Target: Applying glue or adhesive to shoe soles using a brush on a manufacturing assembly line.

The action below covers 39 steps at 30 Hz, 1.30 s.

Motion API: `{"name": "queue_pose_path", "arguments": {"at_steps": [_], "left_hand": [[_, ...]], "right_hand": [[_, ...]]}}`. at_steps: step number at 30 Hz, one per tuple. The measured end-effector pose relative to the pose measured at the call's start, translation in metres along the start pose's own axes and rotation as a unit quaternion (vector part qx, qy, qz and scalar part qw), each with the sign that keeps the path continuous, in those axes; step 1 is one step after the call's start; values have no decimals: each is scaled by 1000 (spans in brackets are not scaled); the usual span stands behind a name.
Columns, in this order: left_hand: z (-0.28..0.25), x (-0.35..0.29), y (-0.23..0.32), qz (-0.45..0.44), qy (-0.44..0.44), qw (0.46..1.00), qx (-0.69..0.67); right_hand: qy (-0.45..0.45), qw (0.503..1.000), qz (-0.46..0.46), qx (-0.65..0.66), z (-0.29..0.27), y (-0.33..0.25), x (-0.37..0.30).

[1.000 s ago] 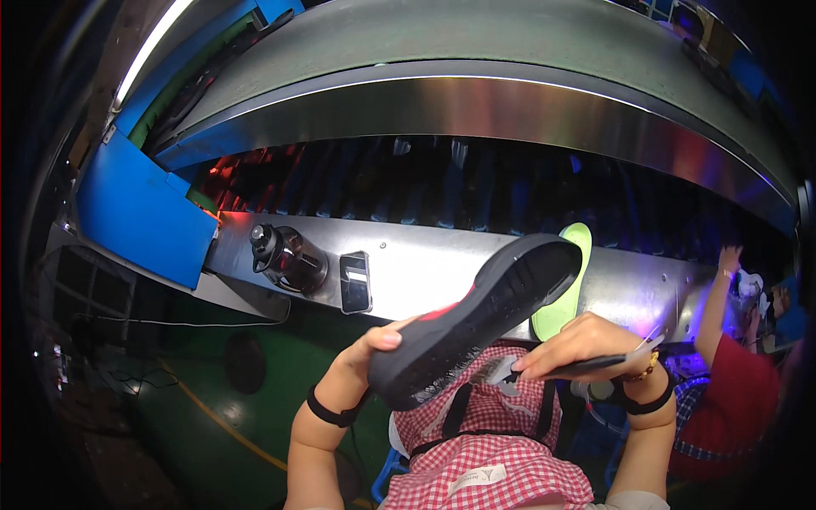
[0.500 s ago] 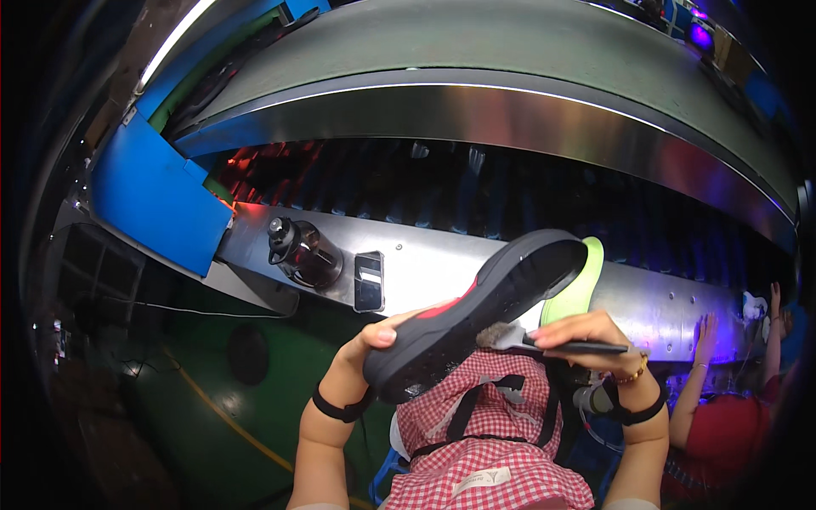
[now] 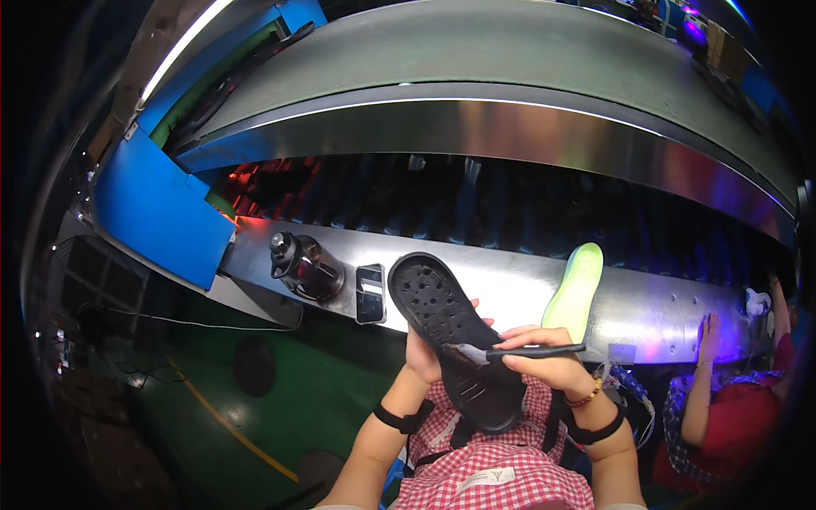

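A black shoe sole (image 3: pixel 435 316) is held up in front of my apron, its hollowed, dimpled inner face toward me. My left hand (image 3: pixel 422 357) grips it from the left and underneath, with some fingertips showing past its far edge. In my right hand (image 3: pixel 551 362) is a brush (image 3: pixel 480 355) with a black handle, pinched between thumb and fingers. The bristles lie against the middle of the sole's inner face. A lime-green sole (image 3: pixel 576 293) rests on the metal ledge, just beyond my right hand.
On the metal ledge (image 3: pixel 527 276) stand a dark bottle (image 3: pixel 310 270) and, beside it, a phone (image 3: pixel 371 293). Past the ledge runs a dark roller bed, then a raised conveyor belt (image 3: pixel 510 51). A blue machine panel (image 3: pixel 161 212) is at left. Another person's hand (image 3: pixel 707 336) is at right.
The black sole has turned from its side and underside to its inner face and swung toeward the left. The brush has moved onto that face. My right hand is farther left, uncovering the green sole.
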<state>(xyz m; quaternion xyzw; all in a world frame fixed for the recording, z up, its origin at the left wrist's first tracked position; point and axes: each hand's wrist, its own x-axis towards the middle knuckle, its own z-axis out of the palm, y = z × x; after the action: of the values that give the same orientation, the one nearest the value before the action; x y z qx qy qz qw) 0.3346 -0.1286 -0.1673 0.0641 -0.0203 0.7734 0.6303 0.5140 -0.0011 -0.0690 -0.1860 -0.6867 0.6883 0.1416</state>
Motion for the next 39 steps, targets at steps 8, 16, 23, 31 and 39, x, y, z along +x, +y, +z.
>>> {"name": "queue_pose_path", "arguments": {"at_steps": [8, 16, 23, 31, 39], "left_hand": [[9, -1, -12, 6, 48, 989, 137], [18, 3, 2, 186, 242, 930, 205], [41, -2, 10, 226, 139, 941, 213], [70, 9, -2, 233, 52, 958, 158], [90, 11, 6, 293, -51, 927, 227]], "right_hand": [[28, 994, 67, 86, -1, 31, 10], [-14, 891, -330, -313, 36, 20, -4], [-147, 933, -282, -167, 6, -17, 1], [-154, 929, -309, -133, 26, -30, 3], [-177, 925, -300, -155, 9, -28, -3]]}}
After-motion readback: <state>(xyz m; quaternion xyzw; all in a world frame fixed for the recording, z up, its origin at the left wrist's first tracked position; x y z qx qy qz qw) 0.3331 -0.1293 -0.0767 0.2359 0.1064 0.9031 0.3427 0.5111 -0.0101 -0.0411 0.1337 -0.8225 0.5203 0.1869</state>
